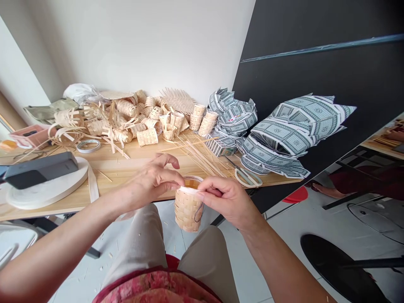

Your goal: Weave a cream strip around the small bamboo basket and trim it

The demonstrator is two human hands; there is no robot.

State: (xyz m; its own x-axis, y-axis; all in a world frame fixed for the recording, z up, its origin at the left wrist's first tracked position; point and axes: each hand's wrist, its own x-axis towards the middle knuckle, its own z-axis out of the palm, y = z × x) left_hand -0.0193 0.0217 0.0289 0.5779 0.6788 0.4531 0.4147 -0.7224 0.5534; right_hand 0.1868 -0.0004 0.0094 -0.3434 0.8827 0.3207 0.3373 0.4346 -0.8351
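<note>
A small woven basket [187, 211] of pale flat strips hangs upright between my hands, above my lap at the table's front edge. A white band [189, 190] runs along its rim, and a dark thin loop [198, 213] shows on its right side. My left hand [159, 179] pinches the band at the left of the rim with thumb and forefinger, the other fingers curled above. On the right of the rim, my right hand [221, 197] pinches the band and basket edge between thumb and bent forefinger.
Many woven baskets [147, 137] and loose strips pile along the back of the wooden table [132, 166]. Scissors [248, 176] lie at the right, beside folded patterned-card shapes [284, 126]. At the left are a wide roll of white tape [47, 198], a dark device [41, 169] and a smaller tape roll [89, 146].
</note>
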